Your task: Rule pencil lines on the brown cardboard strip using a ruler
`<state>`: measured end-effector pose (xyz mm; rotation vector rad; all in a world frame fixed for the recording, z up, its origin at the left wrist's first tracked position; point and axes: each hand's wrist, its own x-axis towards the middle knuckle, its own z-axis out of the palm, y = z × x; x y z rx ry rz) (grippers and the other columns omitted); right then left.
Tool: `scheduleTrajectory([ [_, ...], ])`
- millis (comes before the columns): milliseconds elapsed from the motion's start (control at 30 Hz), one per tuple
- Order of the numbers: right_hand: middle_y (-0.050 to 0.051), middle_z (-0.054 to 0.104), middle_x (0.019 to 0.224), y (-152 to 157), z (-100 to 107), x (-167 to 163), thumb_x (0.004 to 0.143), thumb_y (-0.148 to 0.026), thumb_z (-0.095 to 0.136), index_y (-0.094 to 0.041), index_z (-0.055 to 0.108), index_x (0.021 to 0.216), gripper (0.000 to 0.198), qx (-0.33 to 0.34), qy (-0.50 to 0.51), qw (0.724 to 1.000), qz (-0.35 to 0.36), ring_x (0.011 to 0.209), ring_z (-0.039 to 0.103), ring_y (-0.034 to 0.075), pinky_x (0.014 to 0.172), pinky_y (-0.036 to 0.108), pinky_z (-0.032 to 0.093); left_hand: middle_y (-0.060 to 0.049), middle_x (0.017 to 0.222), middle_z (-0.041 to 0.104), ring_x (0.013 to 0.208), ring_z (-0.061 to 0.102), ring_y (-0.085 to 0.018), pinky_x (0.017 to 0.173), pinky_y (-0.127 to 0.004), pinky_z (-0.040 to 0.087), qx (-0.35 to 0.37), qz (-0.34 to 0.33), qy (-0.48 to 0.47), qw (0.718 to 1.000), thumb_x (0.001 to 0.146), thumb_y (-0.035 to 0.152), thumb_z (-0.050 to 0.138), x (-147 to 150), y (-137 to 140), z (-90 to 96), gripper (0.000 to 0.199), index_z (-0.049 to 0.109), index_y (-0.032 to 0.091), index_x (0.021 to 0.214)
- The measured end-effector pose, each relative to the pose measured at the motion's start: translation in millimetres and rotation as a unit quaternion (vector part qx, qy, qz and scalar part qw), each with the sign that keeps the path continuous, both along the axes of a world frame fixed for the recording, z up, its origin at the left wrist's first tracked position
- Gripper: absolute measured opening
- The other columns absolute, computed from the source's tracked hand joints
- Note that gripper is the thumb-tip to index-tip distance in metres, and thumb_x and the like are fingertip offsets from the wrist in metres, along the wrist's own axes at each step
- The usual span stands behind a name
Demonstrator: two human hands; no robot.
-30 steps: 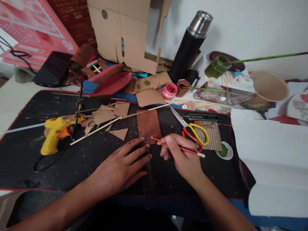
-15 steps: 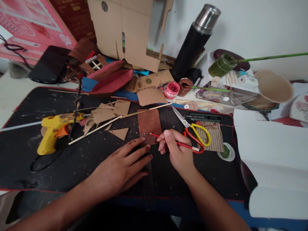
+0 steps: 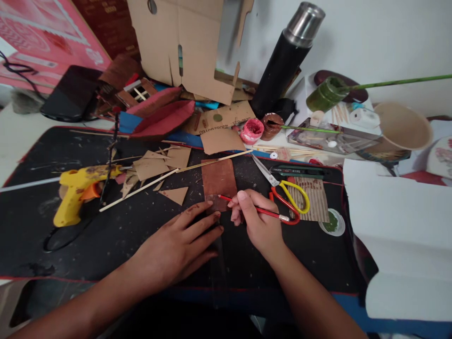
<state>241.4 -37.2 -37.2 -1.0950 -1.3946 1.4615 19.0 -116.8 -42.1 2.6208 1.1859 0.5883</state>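
A brown-painted rectangular piece (image 3: pixel 219 176), probably card, lies on the black mat in front of me. Across its near end rests a clear ruler-like strip (image 3: pixel 219 256), which runs down toward the mat's front edge. My left hand (image 3: pixel 178 240) is spread flat, its fingertips pressing on the strip and the near left corner of the brown piece. Between thumb and fingers my right hand (image 3: pixel 259 221) holds a red pencil (image 3: pixel 266 212). The pencil's tip touches or hovers just over the brown piece beside the strip; I cannot tell which.
Left lies a yellow glue gun (image 3: pixel 76 193) near cardboard scraps (image 3: pixel 151 167) and a long thin stick (image 3: pixel 141 190). At right are scissors (image 3: pixel 294 197), a green cutter (image 3: pixel 298 172), corrugated card (image 3: pixel 309 202) and a lid of green paint (image 3: pixel 332 223). Paint jars (image 3: pixel 252 131) and a black flask (image 3: pixel 282 66) stand behind.
My right hand and the pencil have shifted slightly to the left, the tip moving a little along the brown piece. My left hand stays in place.
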Motion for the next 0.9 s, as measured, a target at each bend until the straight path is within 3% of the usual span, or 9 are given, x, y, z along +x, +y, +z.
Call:
scheduleTrajectory([
  [900,-0.003,0.064,0.063,-0.9,4.7,1.2,0.117,-0.042,0.056,-0.021,0.073,0.086,0.041,0.037,-0.061,0.997,0.02,0.052,0.06,0.011,0.054,0.023,0.049,-0.011,0.15,0.072,0.151,0.057,-0.039,0.115,-0.054,0.063,0.007,0.001,0.003,1.0,0.112,0.032,0.06,-0.1,1.3,1.7,0.033,0.071,0.017,0.14],
])
